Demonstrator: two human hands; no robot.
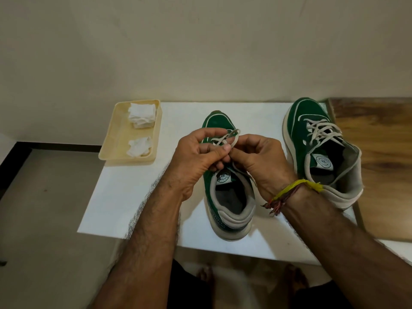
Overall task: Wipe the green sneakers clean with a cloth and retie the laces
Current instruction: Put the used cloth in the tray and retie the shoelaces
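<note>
A green sneaker (231, 197) with grey collar and pale sole stands in the middle of the white table (124, 197), heel toward me. Both hands work above its tongue. My left hand (196, 157) pinches one loop of the grey lace (225, 140), and my right hand (260, 159) pinches the other part of the same lace right beside it. The hands hide most of the lacing. A second green sneaker (321, 152) stands to the right, its laces crossed and loose, touched by neither hand.
A cream plastic tray (116, 139) at the table's back left holds a folded white cloth (141, 115) and a crumpled white cloth (139, 147). A wooden surface (379, 157) adjoins the table on the right. A wall stands close behind. My bare feet show below the table edge.
</note>
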